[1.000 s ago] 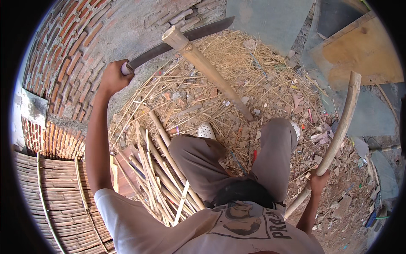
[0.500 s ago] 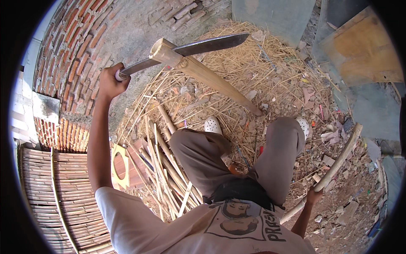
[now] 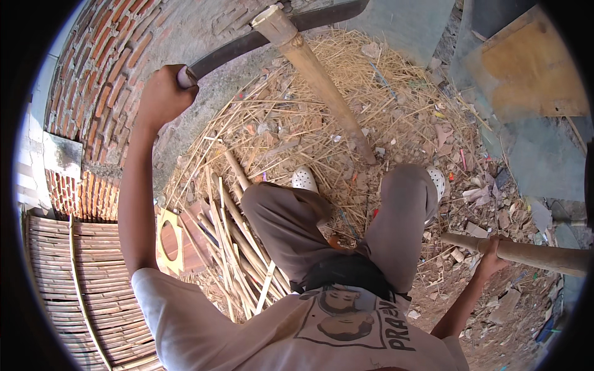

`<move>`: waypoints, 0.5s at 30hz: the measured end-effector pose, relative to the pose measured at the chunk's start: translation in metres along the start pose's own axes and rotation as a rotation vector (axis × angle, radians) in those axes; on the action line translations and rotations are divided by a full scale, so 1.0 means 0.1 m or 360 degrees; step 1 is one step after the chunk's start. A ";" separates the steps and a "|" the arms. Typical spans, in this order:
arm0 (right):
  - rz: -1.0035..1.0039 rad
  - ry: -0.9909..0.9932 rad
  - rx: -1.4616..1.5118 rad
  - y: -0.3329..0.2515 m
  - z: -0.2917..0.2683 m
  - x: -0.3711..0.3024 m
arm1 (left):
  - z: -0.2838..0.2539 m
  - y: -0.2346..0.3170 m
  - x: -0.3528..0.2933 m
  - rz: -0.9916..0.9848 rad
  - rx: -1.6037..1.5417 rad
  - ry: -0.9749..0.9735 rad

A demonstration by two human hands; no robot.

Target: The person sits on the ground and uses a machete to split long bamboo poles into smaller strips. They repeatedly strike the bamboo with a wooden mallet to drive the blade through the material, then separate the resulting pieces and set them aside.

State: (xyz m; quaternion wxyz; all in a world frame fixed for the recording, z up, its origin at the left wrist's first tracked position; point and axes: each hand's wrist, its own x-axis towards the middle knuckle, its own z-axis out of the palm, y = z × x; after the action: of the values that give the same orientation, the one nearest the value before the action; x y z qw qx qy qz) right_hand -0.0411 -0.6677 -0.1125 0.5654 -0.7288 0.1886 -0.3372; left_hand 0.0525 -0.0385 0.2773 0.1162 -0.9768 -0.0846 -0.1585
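My left hand (image 3: 167, 96) is closed around the pale handle of a machete (image 3: 232, 57). The long dark blade crosses the upper end of a thick bamboo pole (image 3: 328, 86) and shows on both sides of it. Whether the edge has bitten into the bamboo I cannot tell. The pole stands tilted, its lower end on the ground ahead of my feet, its cut hollow top nearest me. Out to the right, my right hand (image 3: 493, 258) grips a thick wooden stick (image 3: 544, 256), apart from the machete and the pole.
Split bamboo strips (image 3: 238, 266) lie in a pile beside my left leg. Straw and rubble (image 3: 396, 105) cover the ground. A brick wall (image 3: 108, 86) rises at left, above a bamboo slat panel (image 3: 99, 278). Sheets and a brown board (image 3: 532, 68) lean at upper right.
The machete and the pole's top have moved up and slightly right in the picture. My right hand has swung the stick outward to the right, and it now lies nearly level.
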 end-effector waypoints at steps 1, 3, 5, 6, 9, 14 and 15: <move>-0.0049 0.0081 -0.0053 0.04 0.11 -0.03 | -0.05 0.05 0.05 -0.0029 0.0019 -0.0023; 0.0026 0.0100 -0.0189 0.22 0.08 0.01 | -0.13 0.19 0.12 0.0007 -0.0034 -0.0087; 0.0079 0.0215 -0.0152 0.28 0.15 0.05 | -0.18 0.25 0.21 0.0061 -0.0085 -0.0171; 0.0099 0.0199 -0.0149 0.34 0.16 0.03 | -0.18 0.27 0.24 0.0097 -0.0090 -0.0145; 0.0137 0.0191 -0.0124 0.77 0.19 -0.02 | -0.28 0.35 0.40 0.0139 -0.0063 -0.0310; -0.0013 0.0223 -0.0112 0.81 0.41 -0.05 | -0.44 0.61 0.44 0.0034 -0.0295 -0.0406; 0.0010 0.0277 -0.0048 0.70 0.45 -0.05 | -0.47 0.65 0.45 0.0032 -0.0313 -0.0436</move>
State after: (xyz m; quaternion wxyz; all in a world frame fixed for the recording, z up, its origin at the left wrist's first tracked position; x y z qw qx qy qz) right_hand -0.0051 -0.6536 -0.1861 0.5368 -0.7045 0.2445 -0.3946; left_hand 0.0938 -0.1070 0.3221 0.0090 -0.9968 -0.0739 -0.0302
